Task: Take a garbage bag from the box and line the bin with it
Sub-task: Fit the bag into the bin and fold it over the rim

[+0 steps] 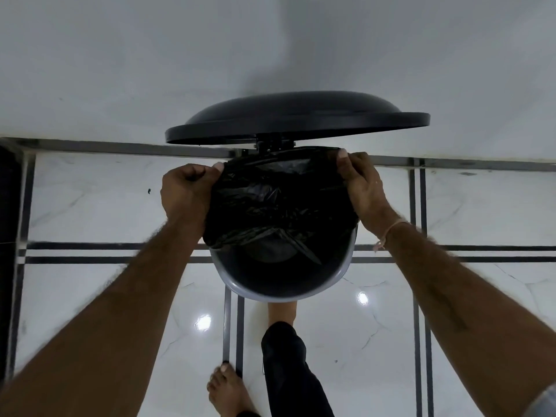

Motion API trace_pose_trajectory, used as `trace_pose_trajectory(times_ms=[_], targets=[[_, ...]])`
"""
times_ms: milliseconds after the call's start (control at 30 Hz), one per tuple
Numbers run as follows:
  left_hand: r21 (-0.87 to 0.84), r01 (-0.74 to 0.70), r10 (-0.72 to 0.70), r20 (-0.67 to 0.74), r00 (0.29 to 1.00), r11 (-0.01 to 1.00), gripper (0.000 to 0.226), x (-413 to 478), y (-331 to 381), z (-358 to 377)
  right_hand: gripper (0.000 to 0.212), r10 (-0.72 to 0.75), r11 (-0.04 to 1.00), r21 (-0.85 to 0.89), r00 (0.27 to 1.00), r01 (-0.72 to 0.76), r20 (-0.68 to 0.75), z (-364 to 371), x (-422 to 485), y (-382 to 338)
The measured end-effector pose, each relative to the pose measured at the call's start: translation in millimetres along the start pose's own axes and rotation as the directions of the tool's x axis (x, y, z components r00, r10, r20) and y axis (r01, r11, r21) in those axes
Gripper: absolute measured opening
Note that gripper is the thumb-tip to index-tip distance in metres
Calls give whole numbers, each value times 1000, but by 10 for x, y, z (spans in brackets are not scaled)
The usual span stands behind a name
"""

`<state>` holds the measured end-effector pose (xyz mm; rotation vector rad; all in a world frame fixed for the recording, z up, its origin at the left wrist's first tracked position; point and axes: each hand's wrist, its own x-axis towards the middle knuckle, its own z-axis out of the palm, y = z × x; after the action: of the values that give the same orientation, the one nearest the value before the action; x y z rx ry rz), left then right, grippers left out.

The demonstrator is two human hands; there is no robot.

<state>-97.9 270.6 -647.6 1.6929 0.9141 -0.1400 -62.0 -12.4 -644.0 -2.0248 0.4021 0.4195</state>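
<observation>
A round grey pedal bin [334,281] stands on the floor against the wall, its black lid [288,115] raised. A crumpled black garbage bag [276,203] is stretched over the far part of the bin's mouth; the near rim stays bare. My left hand [186,191] grips the bag's left edge, and my right hand [361,182] grips its right edge near the hinge. The bag's box is out of sight.
White marble floor [90,206] with dark inlay lines, and a white wall [150,55] behind the bin. My right foot [281,311] rests at the bin's base, partly hidden; my bare left foot [228,389] stands nearer. A dark object [9,236] borders the left edge.
</observation>
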Motion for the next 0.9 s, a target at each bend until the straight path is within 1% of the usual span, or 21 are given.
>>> trace_pose_trajectory(times_ms=[67,100,167,200,233,300,367,433,500,567,633,700,733,800,833,867,900], targets=[[-54,43,-41,35,999,998,30,111,-22,5,66,30,1000,3,999,-30,34,15,77,12],[-72,70,-67,51,996,995,30,155,-35,12,71,52,999,8,997,-53,48,21,116,28],[-72,122,-117,70,991,990,30,207,-48,24,95,126,991,32,989,-128,76,18,188,94],[-69,152,-147,69,987,986,30,211,-48,28,104,159,986,32,983,-162,92,9,199,135],[-72,184,-179,67,982,980,30,202,-35,32,107,179,983,29,977,-183,112,-1,189,168],[-115,252,-244,85,966,961,26,188,-20,31,106,193,980,25,971,-198,140,-26,143,210],[-154,306,-292,110,950,939,23,165,35,25,101,192,978,49,971,-201,139,-48,114,208],[-187,308,-290,120,950,933,22,166,79,46,88,180,981,52,974,-189,140,-70,119,191],[-132,301,-287,115,951,944,25,184,70,45,75,167,983,48,972,-177,165,-84,100,163],[-37,316,-309,129,942,948,32,163,-3,1,78,173,979,80,971,-188,163,-101,51,182],[14,329,-328,141,934,944,37,105,-105,-72,89,206,969,113,969,-221,136,-144,-20,232],[4,321,-318,156,935,947,35,4,-197,-148,99,217,965,121,966,-234,142,-206,-93,281],[-31,305,-297,164,941,952,29,-35,-240,-184,100,218,964,124,967,-234,133,-229,-116,300],[-109,247,-224,188,956,963,15,-85,-319,-265,99,206,971,101,974,-215,91,-268,-171,322],[-125,206,-176,217,960,970,14,-97,-359,-305,99,189,977,88,979,-195,74,-278,-189,351],[-130,164,-127,256,958,978,16,-119,-397,-342,95,178,980,82,982,-183,64,-282,-220,375],[-142,127,-81,294,952,982,17,-145,-426,-375,85,181,979,84,982,-185,59,-280,-263,389]])
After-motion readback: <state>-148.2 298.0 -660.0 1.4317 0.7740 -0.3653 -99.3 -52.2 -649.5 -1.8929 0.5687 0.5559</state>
